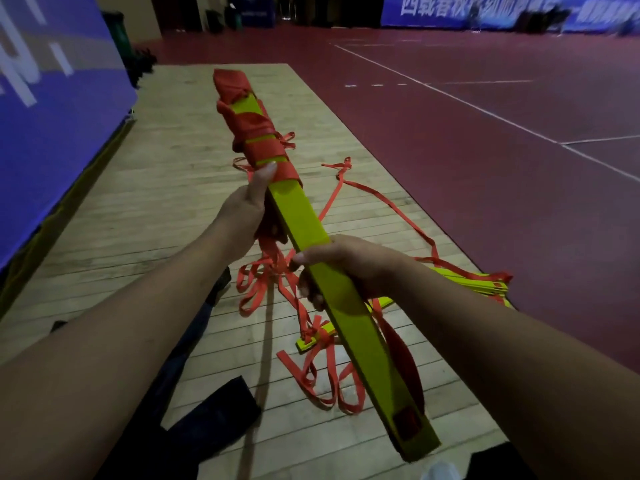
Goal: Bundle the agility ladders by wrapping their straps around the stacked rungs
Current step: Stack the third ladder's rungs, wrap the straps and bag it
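Nearest, the stack [367,341] of flat, stiff yellow-green rungs is held above the floor [156,174], slanting from near right to far left. The right hand [349,261] grips its middle, fingers [306,287] curled round it. The left hand [242,216] grips farther up, thumb at the wrap's edge. Red webbing straps [258,133] bind only the far third. Limp loops [311,372] lie on the planks, so most wrapping remains.

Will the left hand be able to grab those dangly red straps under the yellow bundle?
Probably yes. The loose straps hang just below the left hand, with nothing between. But it grips the rung stack, so it must let go first.
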A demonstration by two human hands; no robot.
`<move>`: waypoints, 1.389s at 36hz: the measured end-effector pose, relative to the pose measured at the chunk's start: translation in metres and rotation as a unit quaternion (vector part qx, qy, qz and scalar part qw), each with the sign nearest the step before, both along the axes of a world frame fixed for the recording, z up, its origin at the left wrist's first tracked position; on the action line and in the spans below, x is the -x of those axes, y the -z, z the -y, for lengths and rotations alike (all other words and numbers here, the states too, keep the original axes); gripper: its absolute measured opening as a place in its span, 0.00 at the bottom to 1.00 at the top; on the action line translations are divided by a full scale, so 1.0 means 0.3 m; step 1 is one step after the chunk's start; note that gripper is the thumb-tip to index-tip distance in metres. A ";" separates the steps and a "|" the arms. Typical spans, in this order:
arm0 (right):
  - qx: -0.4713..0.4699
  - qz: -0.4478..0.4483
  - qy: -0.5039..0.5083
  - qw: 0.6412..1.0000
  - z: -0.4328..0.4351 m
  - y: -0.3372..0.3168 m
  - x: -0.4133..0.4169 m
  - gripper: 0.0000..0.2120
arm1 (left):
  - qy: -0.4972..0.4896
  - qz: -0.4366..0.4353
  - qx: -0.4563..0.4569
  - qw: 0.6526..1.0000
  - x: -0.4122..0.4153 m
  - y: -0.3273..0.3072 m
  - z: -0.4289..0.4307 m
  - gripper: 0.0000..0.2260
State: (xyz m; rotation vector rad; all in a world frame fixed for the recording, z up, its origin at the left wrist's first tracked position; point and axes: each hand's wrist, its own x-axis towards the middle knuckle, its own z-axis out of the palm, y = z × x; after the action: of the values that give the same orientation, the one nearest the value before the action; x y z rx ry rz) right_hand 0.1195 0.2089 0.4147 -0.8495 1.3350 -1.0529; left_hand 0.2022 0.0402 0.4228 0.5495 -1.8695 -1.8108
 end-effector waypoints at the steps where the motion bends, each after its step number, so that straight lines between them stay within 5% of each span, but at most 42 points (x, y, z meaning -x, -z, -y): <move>1: -0.004 -0.024 0.032 0.999 -0.001 -0.001 -0.001 0.08 | 0.009 0.019 -0.004 1.000 -0.005 -0.005 0.007 0.25; 7: -0.031 -0.130 0.115 0.984 -0.014 0.007 0.007 0.10 | 0.050 0.180 0.106 0.977 -0.025 0.004 0.003 0.35; 16: -0.030 -0.123 0.085 0.988 -0.003 0.003 -0.029 0.07 | -0.045 0.051 0.029 0.997 -0.016 0.021 0.050 0.33; 21: -0.026 -0.187 0.142 0.972 0.023 -0.009 -0.034 0.10 | 0.007 0.120 0.049 0.992 -0.043 0.001 0.085 0.39; 26: -0.094 -0.465 0.176 0.863 0.044 0.020 -0.061 0.07 | 0.046 0.212 0.072 0.974 -0.028 0.044 0.045 0.31; 29: -0.104 -0.542 0.150 0.820 0.043 0.035 -0.073 0.12 | -0.008 0.181 -0.017 0.983 -0.006 0.059 0.001 0.23; 32: -0.070 -0.470 0.131 0.870 0.040 0.000 -0.062 0.18 | -0.061 0.092 -0.107 0.988 0.000 0.031 -0.011 0.16; 36: -0.004 -0.345 0.165 0.924 0.030 -0.028 -0.014 0.27 | -0.045 -0.011 -0.082 0.996 -0.013 -0.002 0.001 0.18; 40: 0.007 -0.110 0.114 0.987 0.010 -0.008 0.000 0.25 | 0.008 -0.071 -0.080 0.994 -0.016 -0.023 -0.010 0.19; 43: 0.003 0.012 0.060 0.998 0.007 -0.004 -0.008 0.25 | 0.009 -0.070 -0.076 0.995 -0.020 -0.020 -0.004 0.23; 46: 0.029 0.031 0.049 0.998 -0.005 -0.018 -0.006 0.23 | 0.016 -0.037 -0.043 0.998 -0.032 -0.016 0.022 0.24; 50: 0.027 -0.081 0.123 0.989 -0.015 -0.035 0.015 0.18 | 0.043 0.103 0.021 0.993 -0.051 -0.013 0.061 0.36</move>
State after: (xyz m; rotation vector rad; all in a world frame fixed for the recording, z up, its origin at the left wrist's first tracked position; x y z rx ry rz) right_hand 0.1149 0.2136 0.4251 -0.8395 1.5833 -1.2370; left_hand 0.2175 0.0219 0.4266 0.6720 -2.0935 -1.8228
